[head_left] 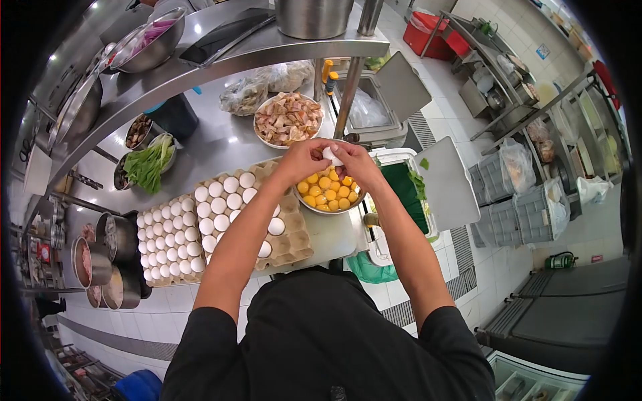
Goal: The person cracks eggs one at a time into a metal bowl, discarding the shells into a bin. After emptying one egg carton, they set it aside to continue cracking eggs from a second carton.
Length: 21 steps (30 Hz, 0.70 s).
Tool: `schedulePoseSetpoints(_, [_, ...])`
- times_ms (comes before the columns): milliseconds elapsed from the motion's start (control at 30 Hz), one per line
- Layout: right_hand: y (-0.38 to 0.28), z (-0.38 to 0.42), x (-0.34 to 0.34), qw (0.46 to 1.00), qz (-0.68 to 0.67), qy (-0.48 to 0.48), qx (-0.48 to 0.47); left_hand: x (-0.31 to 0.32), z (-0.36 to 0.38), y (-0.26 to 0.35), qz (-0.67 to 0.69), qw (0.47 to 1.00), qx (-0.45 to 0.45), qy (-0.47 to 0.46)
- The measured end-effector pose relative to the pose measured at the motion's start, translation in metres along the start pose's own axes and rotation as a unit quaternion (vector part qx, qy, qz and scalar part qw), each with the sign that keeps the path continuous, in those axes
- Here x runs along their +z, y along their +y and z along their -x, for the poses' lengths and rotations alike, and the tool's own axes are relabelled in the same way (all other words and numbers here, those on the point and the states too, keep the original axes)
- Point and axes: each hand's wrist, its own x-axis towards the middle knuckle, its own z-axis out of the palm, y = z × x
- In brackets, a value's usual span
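A white egg (332,156) is held between the fingertips of my left hand (302,160) and my right hand (360,166). Both hands are closed on it, above a round metal bowl (327,212). Inside the bowl lie several cracked-open eggs with whole yellow yolks (328,190). I cannot make out whether the shell in my fingers is split. To the left, under my left forearm, a cardboard egg tray (294,247) carries white eggs, with bare cups on its right side. Another tray (167,240), full of white eggs, stands beside it.
Behind my hands sits a bowl of chopped meat pieces (287,119). A metal shelf (267,55) runs over the counter's back. Leafy greens (150,164) lie at the left. On the right are a lidded bin with a green liner (404,190) and grey crates (521,217).
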Motion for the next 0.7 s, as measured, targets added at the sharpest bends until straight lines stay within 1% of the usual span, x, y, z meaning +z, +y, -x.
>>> schedulePoseSetpoints(33, [-0.001, 0.001, 0.001, 0.999, 0.046, -0.007, -0.001, 0.0, 0.001, -0.004, 0.0, 1.0, -0.001, 0.001])
schedulePoseSetpoints(67, [-0.002, 0.001, 0.001, 0.999, 0.046, -0.008, 0.001, 0.001, 0.003, -0.009, -0.016, 1.0, 0.01, 0.013])
schedulePoseSetpoints(133, [-0.008, 0.003, 0.001, 0.988, 0.151, -0.017, -0.029, 0.002, 0.006, -0.007, -0.033, 0.999, 0.022, 0.025])
schedulePoseSetpoints(167, [-0.011, 0.004, 0.001, 0.988, 0.151, -0.018, -0.028, 0.002, 0.008, -0.005, -0.055, 0.998, 0.031, 0.032])
schedulePoseSetpoints(233, [-0.016, 0.005, 0.001, 0.969, 0.243, 0.006, -0.039, 0.0, 0.01, 0.003, -0.077, 0.995, 0.041, 0.038])
schedulePoseSetpoints(267, [-0.014, 0.005, 0.0, 0.969, 0.243, 0.006, -0.039, -0.002, 0.01, 0.005, -0.117, 0.99, 0.059, 0.047])
schedulePoseSetpoints(300, [-0.014, 0.005, -0.001, 0.947, 0.3, 0.024, -0.115, -0.003, 0.011, 0.006, -0.157, 0.983, 0.076, 0.055])
schedulePoseSetpoints(333, [-0.014, 0.005, -0.001, 0.915, 0.354, 0.041, -0.189, -0.004, 0.011, 0.007, -0.157, 0.983, 0.077, 0.055])
schedulePoseSetpoints(367, [-0.013, 0.007, -0.003, 0.915, 0.354, 0.042, -0.189, -0.005, 0.01, 0.007, -0.177, 0.974, 0.125, 0.062])
schedulePoseSetpoints(400, [-0.023, 0.014, 0.0, 0.929, 0.329, 0.052, -0.162, -0.005, 0.01, 0.008, -0.197, 0.963, 0.172, 0.07])
schedulePoseSetpoints(433, [-0.03, 0.02, 0.004, 0.942, 0.303, 0.061, -0.133, -0.005, 0.012, 0.024, -0.197, 0.963, 0.172, 0.069])
schedulePoseSetpoints(467, [-0.033, 0.024, 0.002, 0.942, 0.303, 0.06, -0.133, -0.003, 0.013, 0.041, -0.128, 0.975, 0.173, 0.06])
schedulePoseSetpoints(500, [-0.035, 0.029, -0.003, 0.968, 0.222, 0.078, -0.086, -0.003, 0.017, 0.051, -0.059, 0.982, 0.172, 0.052])
schedulePoseSetpoints(533, [-0.037, 0.033, -0.011, 0.985, 0.139, 0.093, -0.038, -0.013, 0.016, 0.045, -0.06, 0.982, 0.169, 0.057])
schedulePoseSetpoints(567, [-0.039, 0.039, -0.024, 0.978, 0.17, 0.111, -0.045, -0.032, 0.014, 0.036, -0.037, 0.989, 0.129, 0.059])
schedulePoseSetpoints(600, [-0.037, 0.047, -0.044, 0.955, 0.256, 0.135, -0.069, -0.049, 0.018, 0.028, -0.014, 0.994, 0.088, 0.059])
schedulePoseSetpoints(633, [-0.036, 0.054, -0.066, 0.922, 0.34, 0.158, -0.094, -0.069, 0.029, 0.029, -0.123, 0.991, -0.017, 0.05])
schedulePoseSetpoints(667, [-0.037, 0.062, -0.082, 0.852, 0.466, 0.189, -0.143, -0.088, 0.041, 0.03, -0.229, 0.965, -0.122, 0.039])
schedulePoseSetpoints(700, [-0.034, 0.068, -0.095, 0.808, 0.527, 0.229, -0.132, -0.097, 0.053, 0.015, -0.23, 0.964, -0.125, 0.04])
